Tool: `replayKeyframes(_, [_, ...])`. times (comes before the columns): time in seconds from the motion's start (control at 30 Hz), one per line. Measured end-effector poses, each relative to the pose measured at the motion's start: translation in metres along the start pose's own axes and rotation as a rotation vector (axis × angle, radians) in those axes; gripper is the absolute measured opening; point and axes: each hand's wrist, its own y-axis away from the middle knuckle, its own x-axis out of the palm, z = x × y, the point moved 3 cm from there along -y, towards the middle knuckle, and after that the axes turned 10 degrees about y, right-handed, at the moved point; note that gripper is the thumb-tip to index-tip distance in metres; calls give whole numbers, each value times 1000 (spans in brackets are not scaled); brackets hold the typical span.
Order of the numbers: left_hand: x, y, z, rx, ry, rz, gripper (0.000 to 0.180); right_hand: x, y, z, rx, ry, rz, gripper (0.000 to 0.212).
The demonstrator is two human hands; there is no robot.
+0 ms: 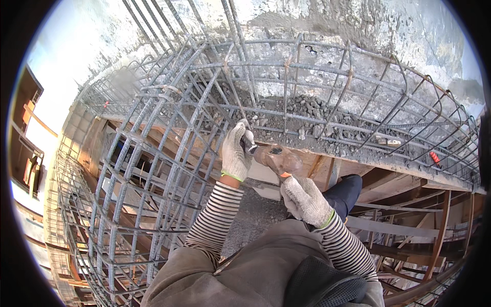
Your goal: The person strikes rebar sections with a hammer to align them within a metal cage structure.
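Note:
A hammer (281, 159) with a worn, rusty brown head is in my right hand (306, 200). The gloved fingers close around its handle just below the head, where a bit of orange shows. My left hand (237, 151), also gloved, is curled around a thin steel rod (236, 97) that slants up and away into the rebar cage. A shiny metal end (252, 149) sticks out of that fist beside the hammer head; whether it belongs to the rod I cannot tell. Both hands are over the near edge of the rubble-covered ledge.
Tied rebar (153, 153) stands as a dense cage on the left, and curved bars (368, 123) run along the rough concrete wall (327, 20). Broken concrete (312, 107) lies on the ledge, near a red-orange piece (434, 157). Timber formwork (399, 189) and gaps lie below right.

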Motion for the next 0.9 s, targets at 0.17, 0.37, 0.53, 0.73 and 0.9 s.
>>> replayKeyframes(0.17, [5,-8,1,22,53,21,22,-27,31,-23,-29,-24,-143,58])
replayKeyframes(0.37, [21,70,11,-97,177,118,25,-37,69,-72,122,29,-298,52])
replayKeyframes(0.53, [12,95,19,-155,281,204,27,-32,77,-97,218,-3,-287,44])
replayKeyframes(0.73, [-11,60,24,-70,358,190,25,-26,82,-103,307,127,-280,40])
replayKeyframes(0.9, [-18,57,19,-47,213,186,27,-25,95,-127,417,141,-277,42])
